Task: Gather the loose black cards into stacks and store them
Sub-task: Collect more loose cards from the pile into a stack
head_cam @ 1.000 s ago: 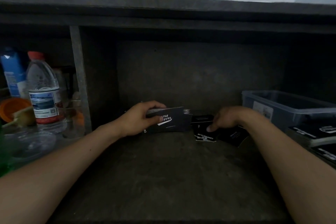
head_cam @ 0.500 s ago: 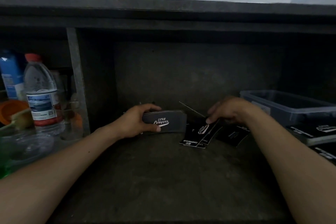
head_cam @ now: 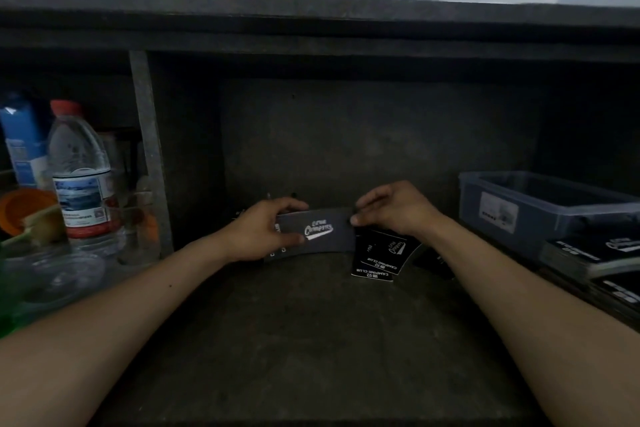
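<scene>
A stack of black cards (head_cam: 320,230) with a white logo stands on its long edge at the back of the dark shelf. My left hand (head_cam: 261,230) grips its left end, thumb in front and fingers behind. My right hand (head_cam: 393,206) pinches its upper right corner. Loose black cards (head_cam: 379,258) lie flat on the shelf just under my right hand, overlapping each other. Another dark card (head_cam: 434,262) lies further right, partly hidden by my right forearm.
A clear plastic bin (head_cam: 540,208) stands at the right, with more stacks of black cards (head_cam: 595,253) in front of it. Left of a shelf divider (head_cam: 149,156) stand a water bottle (head_cam: 81,173), a blue carton (head_cam: 22,146), an orange bowl (head_cam: 24,208) and glassware.
My right hand left the loose cards on the shelf and moved left to the right end of the stack that my left hand holds.
</scene>
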Motion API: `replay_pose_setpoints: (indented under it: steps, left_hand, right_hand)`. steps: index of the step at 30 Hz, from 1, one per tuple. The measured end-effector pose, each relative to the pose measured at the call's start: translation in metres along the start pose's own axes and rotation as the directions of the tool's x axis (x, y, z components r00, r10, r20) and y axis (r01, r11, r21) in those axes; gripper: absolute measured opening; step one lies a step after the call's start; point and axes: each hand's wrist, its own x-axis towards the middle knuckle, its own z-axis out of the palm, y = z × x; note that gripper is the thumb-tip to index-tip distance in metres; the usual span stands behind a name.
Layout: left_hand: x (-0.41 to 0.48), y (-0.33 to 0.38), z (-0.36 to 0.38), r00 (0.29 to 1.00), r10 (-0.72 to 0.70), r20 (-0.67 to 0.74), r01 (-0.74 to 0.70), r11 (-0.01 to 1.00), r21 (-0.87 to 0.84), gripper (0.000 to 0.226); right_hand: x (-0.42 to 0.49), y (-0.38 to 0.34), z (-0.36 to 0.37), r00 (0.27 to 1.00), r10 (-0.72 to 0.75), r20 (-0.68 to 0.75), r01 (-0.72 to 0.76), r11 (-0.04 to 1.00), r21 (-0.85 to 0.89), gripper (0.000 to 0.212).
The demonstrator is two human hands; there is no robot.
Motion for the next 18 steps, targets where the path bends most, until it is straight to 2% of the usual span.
replay_pose_setpoints:
  steps: [2, 3, 4, 6, 8, 9, 11, 13, 15, 17, 18]
  left_hand:
    - [0.001, 0.000, 0.001, 0.999, 0.013, -0.031, -0.015, 0.999, -0.052, 0.052]
    - [0.001, 0.001, 0.001, 0.999, 0.015, -0.040, -0.018, 0.997, -0.070, 0.052]
    - [0.001, 0.001, 0.002, 0.999, 0.015, -0.040, -0.018, 0.997, -0.069, 0.052]
    - [0.001, 0.002, 0.003, 0.999, 0.016, -0.040, -0.019, 0.997, -0.074, 0.052]
    - [0.001, 0.002, 0.002, 0.999, 0.025, -0.045, -0.028, 0.997, -0.076, 0.053]
    - [0.001, 0.002, 0.002, 0.999, 0.024, -0.045, -0.028, 0.997, -0.074, 0.054]
    - [0.001, 0.001, 0.002, 0.999, 0.018, -0.035, -0.021, 0.997, -0.072, 0.056]
    - [0.000, 0.001, 0.002, 1.000, 0.011, -0.029, -0.013, 0.997, -0.072, 0.058]
    - [0.001, 0.003, 0.001, 0.999, -0.003, -0.033, 0.000, 0.998, -0.068, 0.057]
    - [0.000, 0.005, 0.001, 0.999, -0.029, -0.032, 0.027, 0.997, -0.078, 0.058]
    - [0.000, 0.006, 0.002, 0.999, -0.041, -0.030, 0.038, 0.996, -0.084, 0.059]
  right_hand:
    - [0.010, 0.008, -0.011, 0.974, -0.032, -0.222, 0.003, 0.992, -0.128, 0.014]
    - [0.012, 0.013, -0.016, 0.961, -0.046, -0.271, -0.014, 0.977, -0.215, 0.009]
    - [0.012, 0.019, -0.018, 0.967, -0.047, -0.249, -0.034, 0.950, -0.310, 0.018]
    - [0.010, 0.030, -0.017, 0.998, 0.013, -0.058, -0.040, 0.870, -0.491, 0.042]
    - [0.009, 0.039, -0.013, 0.993, 0.093, 0.077, -0.028, 0.799, -0.600, 0.045]
    - [0.012, 0.042, -0.013, 0.992, 0.099, 0.080, -0.027, 0.779, -0.627, 0.045]
    - [0.016, 0.045, -0.017, 0.997, 0.064, 0.039, -0.022, 0.751, -0.660, 0.043]
    - [0.019, 0.043, -0.019, 1.000, 0.014, -0.014, -0.020, 0.716, -0.697, 0.031]
    - [0.019, 0.041, -0.023, 0.982, -0.064, -0.176, -0.079, 0.713, -0.696, 0.027]
    - [0.020, 0.036, -0.030, 0.903, -0.175, -0.392, -0.086, 0.821, -0.565, 0.022]
    - [0.020, 0.031, -0.033, 0.860, -0.213, -0.464, 0.002, 0.910, -0.415, 0.018]
